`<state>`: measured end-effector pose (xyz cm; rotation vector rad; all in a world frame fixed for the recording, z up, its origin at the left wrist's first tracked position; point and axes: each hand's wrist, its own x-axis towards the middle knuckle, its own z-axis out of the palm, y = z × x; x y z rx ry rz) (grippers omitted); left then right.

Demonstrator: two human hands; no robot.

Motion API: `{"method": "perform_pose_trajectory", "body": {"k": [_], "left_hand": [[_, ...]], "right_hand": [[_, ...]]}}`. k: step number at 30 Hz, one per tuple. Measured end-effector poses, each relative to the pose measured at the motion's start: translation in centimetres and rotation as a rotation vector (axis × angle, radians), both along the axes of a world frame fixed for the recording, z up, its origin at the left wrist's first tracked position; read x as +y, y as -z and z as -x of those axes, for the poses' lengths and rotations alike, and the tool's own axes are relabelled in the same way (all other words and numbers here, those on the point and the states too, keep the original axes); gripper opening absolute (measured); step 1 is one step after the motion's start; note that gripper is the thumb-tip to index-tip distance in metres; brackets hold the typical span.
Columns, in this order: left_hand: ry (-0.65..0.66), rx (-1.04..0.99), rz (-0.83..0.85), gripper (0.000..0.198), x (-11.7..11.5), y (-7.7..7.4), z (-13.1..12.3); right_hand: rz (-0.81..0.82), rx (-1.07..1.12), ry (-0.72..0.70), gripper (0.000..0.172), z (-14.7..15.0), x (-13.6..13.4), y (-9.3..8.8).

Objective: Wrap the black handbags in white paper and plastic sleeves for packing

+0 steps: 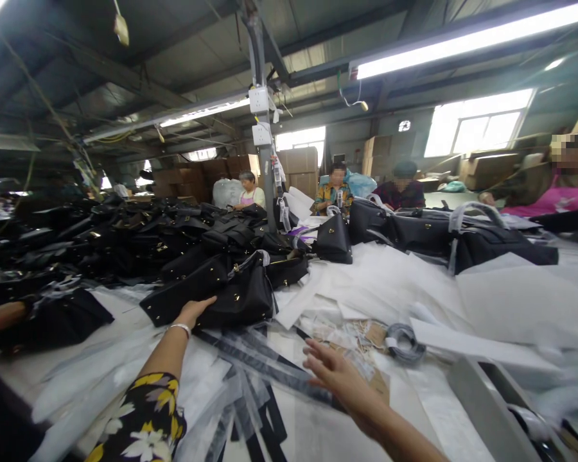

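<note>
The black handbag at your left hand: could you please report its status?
Left hand on black handbag with gold-coloured clasp. Right hand open, empty. Long black straps, partly plastic-wrapped, lying between hands.

Workshop: heaped black handbags (139,234), stacked cartons (298,168)
</note>
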<state>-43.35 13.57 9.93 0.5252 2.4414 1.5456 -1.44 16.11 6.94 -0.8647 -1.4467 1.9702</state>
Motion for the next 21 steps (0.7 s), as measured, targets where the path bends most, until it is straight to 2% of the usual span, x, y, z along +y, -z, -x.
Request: {"method": "perform_pose_trajectory", "body": {"k": [3,5,8,10,14,16,18,21], "left_hand": [[-0.015,-0.092,-0.021,0.034,0.3,-0.8,-1.0],[-0.020,-0.124,-0.066,0.033,0.7,-1.5,-1.7],[0.005,-0.115,-0.189,0.030,1.1,-3.3,-3.0],[0.038,-0.062,-0.302,0.028,1.0,-4.8,-4.4],[0.086,0.143,-0.561,0.028,-0.7,-7.9,-9.8],[0.103,0.243,-0.647,0.032,-2.4,-8.7,-13.5],[0.106,0.314,-0.673,0.037,-4.2,-8.5,-17.7],[0.068,0.453,-0.614,0.036,-6.9,-6.8,-23.9]], "right_hand": [[0.157,0.023,0.035,0.097,6.0,3.8,-2.3],[0.251,0.020,0.036,0.112,8.7,5.7,-2.8],[0.363,0.045,0.045,0.124,11.0,7.5,-2.6],[0.415,0.090,0.068,0.120,11.6,8.2,-2.7],[0.458,0.237,0.106,0.094,10.7,8.2,-3.9],[0.461,0.339,0.149,0.077,9.4,7.4,-4.8],[0.491,0.479,0.228,0.063,7.5,6.4,-5.6],[0.544,0.612,0.361,0.049,3.9,5.3,-5.9]]}}
